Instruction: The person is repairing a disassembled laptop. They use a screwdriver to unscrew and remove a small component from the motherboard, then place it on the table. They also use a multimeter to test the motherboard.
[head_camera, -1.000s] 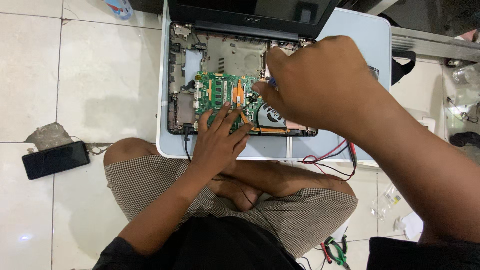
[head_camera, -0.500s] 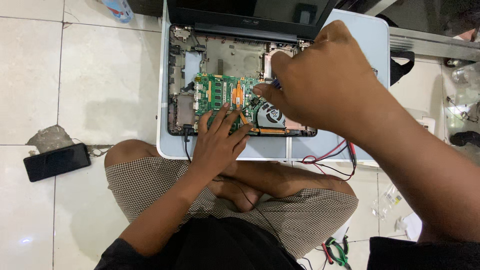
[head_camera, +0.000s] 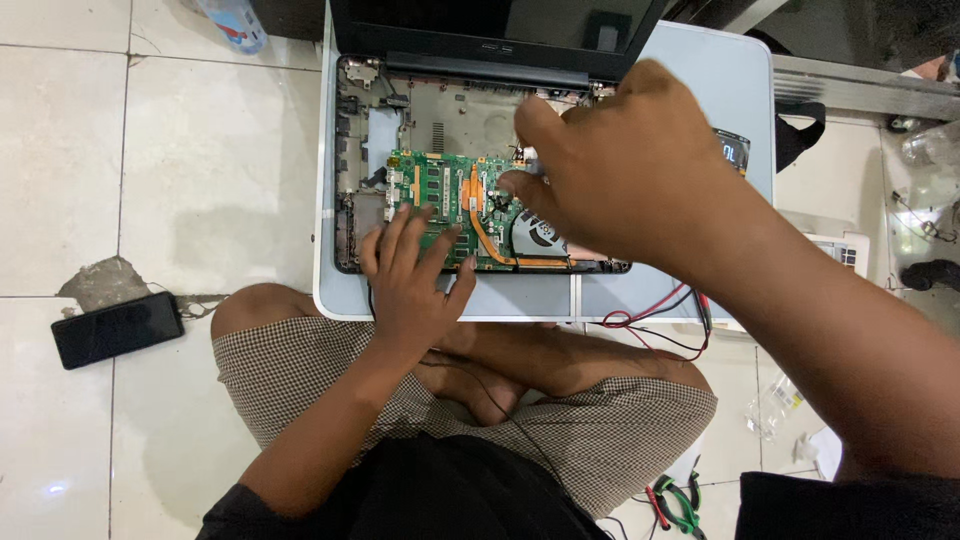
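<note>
Circuit board (head_camera: 450, 205), green and studded with small chips, lies inside an opened laptop shell (head_camera: 360, 150) on a pale low table (head_camera: 740, 90), with the person seated cross-legged on white floor tiles before it. The board's long axis runs side to side across the shell, and a copper pipe (head_camera: 490, 235) curves over it toward a round fan (head_camera: 540, 232) at its right end. The left hand (head_camera: 415, 280) rests flat on the board's near-left corner, fingers spread wide and holding nothing. The right hand (head_camera: 620, 170) hovers over the board's right end, above the fan, fingers curled narrow with thumb and forefinger pinched together; whether they grip a small part cannot be told. The board lies directly under and just left of that right hand, which is the nearer one to the fan end. Red and black wires (head_camera: 660, 320) trail off the table edge to the right of the board. A black phone (head_camera: 117, 330) lies on the tiles well left of the board, beside a rough grey patch (head_camera: 100, 283) in the floor. The laptop's dark screen (head_camera: 490, 25) stands open beyond the board.
</note>
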